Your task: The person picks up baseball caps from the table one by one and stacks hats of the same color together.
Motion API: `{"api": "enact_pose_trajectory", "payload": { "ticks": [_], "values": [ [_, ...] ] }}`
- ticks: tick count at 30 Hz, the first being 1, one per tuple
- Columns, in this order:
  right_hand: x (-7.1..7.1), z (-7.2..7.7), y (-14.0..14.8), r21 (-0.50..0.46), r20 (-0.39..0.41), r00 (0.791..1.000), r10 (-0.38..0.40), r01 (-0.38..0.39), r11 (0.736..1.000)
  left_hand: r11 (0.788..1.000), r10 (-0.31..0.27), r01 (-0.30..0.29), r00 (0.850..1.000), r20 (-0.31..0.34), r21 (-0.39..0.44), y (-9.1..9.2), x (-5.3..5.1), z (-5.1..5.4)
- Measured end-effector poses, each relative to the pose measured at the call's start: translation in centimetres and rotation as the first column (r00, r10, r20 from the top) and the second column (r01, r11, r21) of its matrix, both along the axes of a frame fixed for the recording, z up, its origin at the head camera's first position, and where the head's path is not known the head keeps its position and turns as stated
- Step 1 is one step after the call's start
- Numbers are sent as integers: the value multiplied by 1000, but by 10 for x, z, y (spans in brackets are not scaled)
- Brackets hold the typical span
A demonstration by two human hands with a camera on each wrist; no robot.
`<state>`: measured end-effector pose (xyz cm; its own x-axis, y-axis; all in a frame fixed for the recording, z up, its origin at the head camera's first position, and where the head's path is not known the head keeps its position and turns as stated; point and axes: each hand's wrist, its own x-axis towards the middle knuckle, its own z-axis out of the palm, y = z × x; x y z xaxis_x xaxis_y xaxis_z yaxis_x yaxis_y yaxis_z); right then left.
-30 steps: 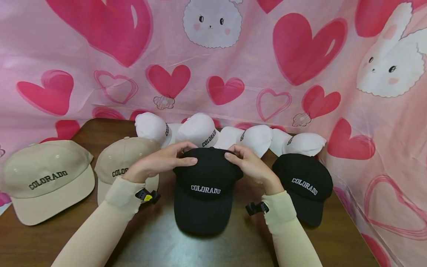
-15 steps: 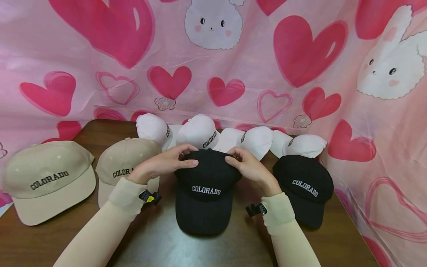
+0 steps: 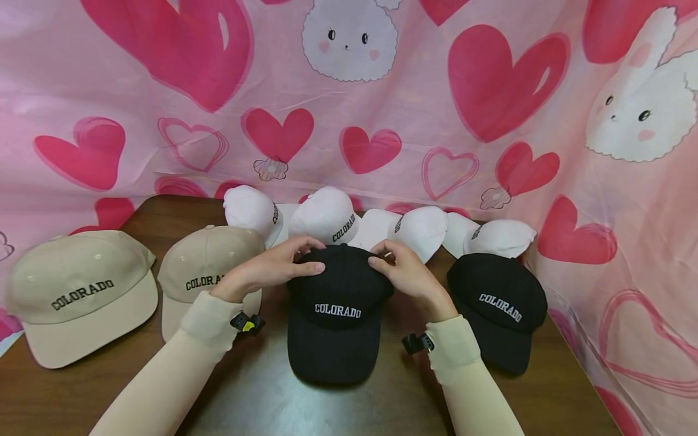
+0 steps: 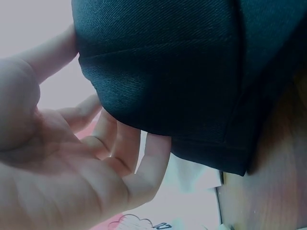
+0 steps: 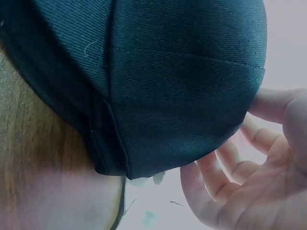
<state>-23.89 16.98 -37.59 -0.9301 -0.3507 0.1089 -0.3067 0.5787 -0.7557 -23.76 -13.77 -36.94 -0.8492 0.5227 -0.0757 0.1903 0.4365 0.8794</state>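
A black baseball cap point(image 3: 339, 283) with white COLORADO lettering is in the middle of the table point(image 3: 283, 406), its brim towards me. My left hand point(image 3: 267, 270) holds the left side of its crown, thumb on the front and fingers behind. On the opposite side, my right hand point(image 3: 412, 275) grips the crown the same way. In the left wrist view, the left fingers point(image 4: 156, 165) curl behind the dark fabric point(image 4: 163, 86). The right wrist view has the right fingers point(image 5: 196, 191) curled behind the other edge of the cap point(image 5: 182, 96).
A second black cap point(image 3: 496, 290) lies to the right. Two beige caps, one at far left point(image 3: 82, 284) and one partly behind my left arm point(image 3: 202, 260), stand at left. Several white caps point(image 3: 324, 215) line the back edge, before a pink heart-print cloth point(image 3: 382, 91).
Almost nothing differs. Both hands keep hold of the black cap, and the whole head view has shifted very slightly.
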Motion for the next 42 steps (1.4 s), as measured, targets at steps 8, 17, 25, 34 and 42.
{"api": "enact_pose_trajectory", "payload": {
  "ticks": [8,17,25,34,42],
  "values": [
    [-1,-2,0,5,-10,1000,-13,13,1000,999,8,-10,999,-46,-38,0,-3,-4],
    [0,-2,-2,0,-48,998,-47,47,999,999,12,-18,994,-111,-47,3,-5,-7],
    [0,1,2,20,-43,999,-32,33,999,997,7,-18,989,-148,-69,3,-6,-7],
    [7,27,37,63,-51,998,-47,50,997,998,-5,-3,989,-151,-56,-1,-6,-5],
    [22,56,101,82,-148,977,-151,165,983,999,22,-29,978,-208,-30,-3,-4,0]
  ]
}}
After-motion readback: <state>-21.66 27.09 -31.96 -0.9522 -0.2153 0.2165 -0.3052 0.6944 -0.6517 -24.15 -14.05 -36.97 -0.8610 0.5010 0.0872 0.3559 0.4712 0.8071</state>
